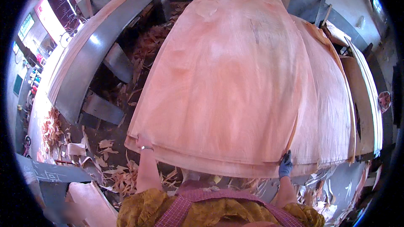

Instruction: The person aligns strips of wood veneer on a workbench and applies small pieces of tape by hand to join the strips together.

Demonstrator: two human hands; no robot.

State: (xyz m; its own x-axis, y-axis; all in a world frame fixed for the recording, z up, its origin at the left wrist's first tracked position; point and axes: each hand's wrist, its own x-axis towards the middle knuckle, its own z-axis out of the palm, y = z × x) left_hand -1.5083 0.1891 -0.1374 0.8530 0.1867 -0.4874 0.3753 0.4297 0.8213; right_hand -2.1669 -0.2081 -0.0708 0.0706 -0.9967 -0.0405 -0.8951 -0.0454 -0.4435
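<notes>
A wide stack of thin, pinkish-tan wood veneer sheets (219,80) stretches away in front of me. At its near left corner is my bare left hand (144,140), a band round the wrist, closed on the edge of the top veneer sheet; its fingers blend with the wood colour. My right hand (286,164) wears a grey-blue glove with dark fingertips. It grips the near right corner of the same sheet, where that sheet's side edge lifts slightly over the sheets below. Whatever part of either hand lies under the edge is hidden.
More veneer sheets (330,88) overlap on the right, beside upright boards (362,101). A long grey metal beam (90,54) curves along the left. Torn veneer scraps (122,176) litter the floor. A grey bar (54,171) and a veneer piece (90,201) lie at lower left.
</notes>
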